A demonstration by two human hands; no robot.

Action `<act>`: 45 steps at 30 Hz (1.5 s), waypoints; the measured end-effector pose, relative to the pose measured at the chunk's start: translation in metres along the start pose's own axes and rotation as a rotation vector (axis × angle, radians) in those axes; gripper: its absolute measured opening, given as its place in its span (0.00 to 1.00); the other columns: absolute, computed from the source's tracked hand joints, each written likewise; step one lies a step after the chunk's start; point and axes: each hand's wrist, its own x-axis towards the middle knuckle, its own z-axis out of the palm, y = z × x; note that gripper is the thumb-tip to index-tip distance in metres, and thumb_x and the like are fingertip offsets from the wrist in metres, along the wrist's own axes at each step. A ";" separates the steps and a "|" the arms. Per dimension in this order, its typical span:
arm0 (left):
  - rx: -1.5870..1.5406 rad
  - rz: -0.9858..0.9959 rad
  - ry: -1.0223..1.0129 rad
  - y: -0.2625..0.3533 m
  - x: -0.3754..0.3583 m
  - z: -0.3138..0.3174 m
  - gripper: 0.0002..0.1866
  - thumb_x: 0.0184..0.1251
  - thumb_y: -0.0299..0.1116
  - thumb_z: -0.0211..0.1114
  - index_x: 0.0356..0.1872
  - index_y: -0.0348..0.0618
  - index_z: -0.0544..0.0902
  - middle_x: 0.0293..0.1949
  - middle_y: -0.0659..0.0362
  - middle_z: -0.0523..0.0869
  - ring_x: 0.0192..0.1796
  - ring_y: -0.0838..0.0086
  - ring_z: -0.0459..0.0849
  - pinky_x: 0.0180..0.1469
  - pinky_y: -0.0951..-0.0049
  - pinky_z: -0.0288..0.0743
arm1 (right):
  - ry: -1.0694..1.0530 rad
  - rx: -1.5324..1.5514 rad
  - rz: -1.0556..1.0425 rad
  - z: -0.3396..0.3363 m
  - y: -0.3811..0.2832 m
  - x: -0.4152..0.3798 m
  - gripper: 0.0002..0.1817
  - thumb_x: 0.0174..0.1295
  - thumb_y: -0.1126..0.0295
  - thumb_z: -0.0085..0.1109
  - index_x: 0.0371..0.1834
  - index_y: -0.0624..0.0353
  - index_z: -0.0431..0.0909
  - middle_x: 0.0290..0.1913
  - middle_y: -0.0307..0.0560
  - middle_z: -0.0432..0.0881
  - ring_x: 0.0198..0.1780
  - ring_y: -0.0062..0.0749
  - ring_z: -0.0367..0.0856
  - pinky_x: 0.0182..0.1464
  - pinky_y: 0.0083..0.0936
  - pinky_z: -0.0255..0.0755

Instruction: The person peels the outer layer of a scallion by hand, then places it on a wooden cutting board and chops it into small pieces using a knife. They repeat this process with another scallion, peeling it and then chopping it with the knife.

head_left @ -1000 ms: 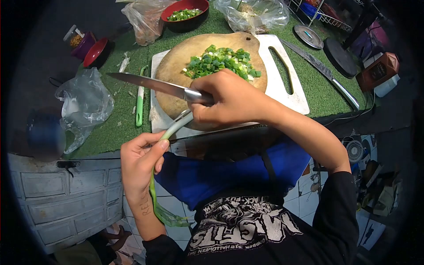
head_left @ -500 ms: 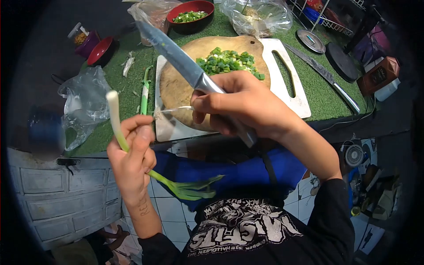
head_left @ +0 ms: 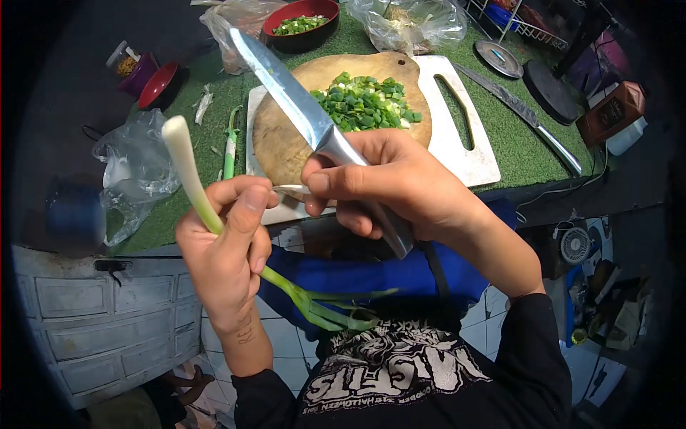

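My left hand (head_left: 227,247) is closed around a green onion (head_left: 187,171), its white end pointing up and its green leaves trailing over my lap. In my right hand (head_left: 400,179) is a kitchen knife (head_left: 286,93), blade slanting up and to the left. A thin white strip of peel (head_left: 291,189) stretches between the fingertips of both hands. Behind them, chopped green onion (head_left: 371,100) lies heaped on a round wooden board (head_left: 282,143), which rests on a white cutting board (head_left: 479,154).
A red-and-black bowl (head_left: 325,32) of chopped green onion stands at the back. Plastic bags (head_left: 139,171) lie left and at the back. To the right are a second knife (head_left: 550,143), a metal dish (head_left: 500,61) and a brown bottle (head_left: 611,114). Another green onion (head_left: 230,154) lies left of the boards.
My left hand has moved up and right, close to my right hand, its fingertips now at the peel strip. The green onion has shifted with it. The knife stays in my right hand.
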 end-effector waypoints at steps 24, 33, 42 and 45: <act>-0.058 0.143 0.001 0.002 -0.009 0.013 0.10 0.73 0.28 0.64 0.43 0.27 0.82 0.33 0.50 0.85 0.12 0.85 0.69 0.14 0.85 0.54 | -0.005 0.049 -0.152 -0.002 0.015 0.001 0.13 0.63 0.72 0.69 0.47 0.62 0.77 0.38 0.51 0.87 0.20 0.18 0.75 0.23 0.15 0.67; 0.092 0.203 -0.003 0.008 -0.009 0.016 0.10 0.73 0.27 0.65 0.43 0.26 0.82 0.31 0.52 0.84 0.14 0.85 0.70 0.15 0.85 0.56 | 0.119 -0.073 -0.214 0.005 0.008 -0.007 0.13 0.61 0.69 0.71 0.42 0.64 0.80 0.32 0.38 0.83 0.24 0.15 0.77 0.27 0.16 0.71; 0.268 0.347 0.127 -0.004 -0.012 0.037 0.06 0.69 0.24 0.68 0.40 0.29 0.84 0.26 0.59 0.83 0.17 0.85 0.73 0.18 0.83 0.59 | 0.443 -0.383 -0.628 0.017 0.034 0.005 0.11 0.60 0.74 0.71 0.41 0.65 0.79 0.30 0.39 0.83 0.28 0.14 0.78 0.30 0.15 0.72; 0.255 0.325 0.075 -0.007 -0.011 0.036 0.06 0.69 0.25 0.68 0.40 0.31 0.85 0.23 0.61 0.81 0.17 0.86 0.72 0.18 0.84 0.59 | 0.450 -0.382 -0.687 0.015 0.037 0.008 0.12 0.61 0.76 0.71 0.43 0.65 0.78 0.33 0.39 0.85 0.28 0.13 0.78 0.28 0.13 0.70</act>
